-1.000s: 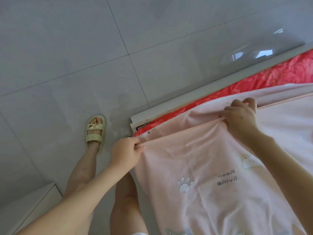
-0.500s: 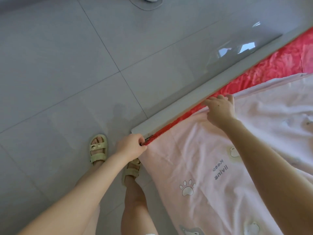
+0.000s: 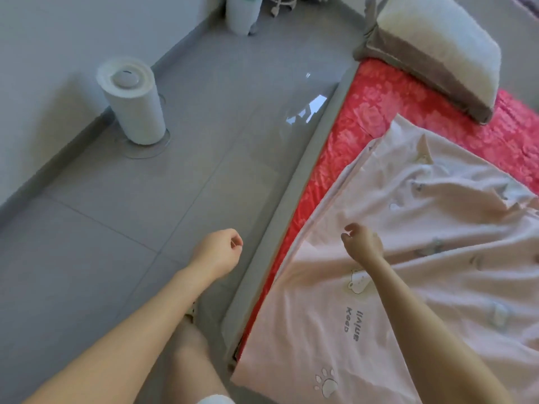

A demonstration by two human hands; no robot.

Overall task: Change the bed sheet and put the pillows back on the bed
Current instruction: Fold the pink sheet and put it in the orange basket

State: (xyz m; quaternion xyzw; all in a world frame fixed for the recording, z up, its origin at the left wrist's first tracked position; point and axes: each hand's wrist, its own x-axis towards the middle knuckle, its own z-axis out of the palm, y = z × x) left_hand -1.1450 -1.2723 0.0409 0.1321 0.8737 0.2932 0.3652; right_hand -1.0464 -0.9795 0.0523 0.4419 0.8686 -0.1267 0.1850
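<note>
A: Where's the sheet?
B: The pink bed sheet (image 3: 455,246) lies rumpled over the red mattress (image 3: 367,112), a pillow (image 3: 437,48) beyond it.
A: And the hands?
B: Left hand (image 3: 217,252) fisted, empty, above the floor (image 3: 175,185); right hand (image 3: 364,244) loosely curled, empty, over the sheet.

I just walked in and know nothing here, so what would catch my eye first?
The bright red mattress on the right stands out, half covered by a pale pink sheet printed with paw marks. A grey and white pillow lies at its far end. The left hand hovers over the floor and the right hand over the sheet, both holding nothing.
</note>
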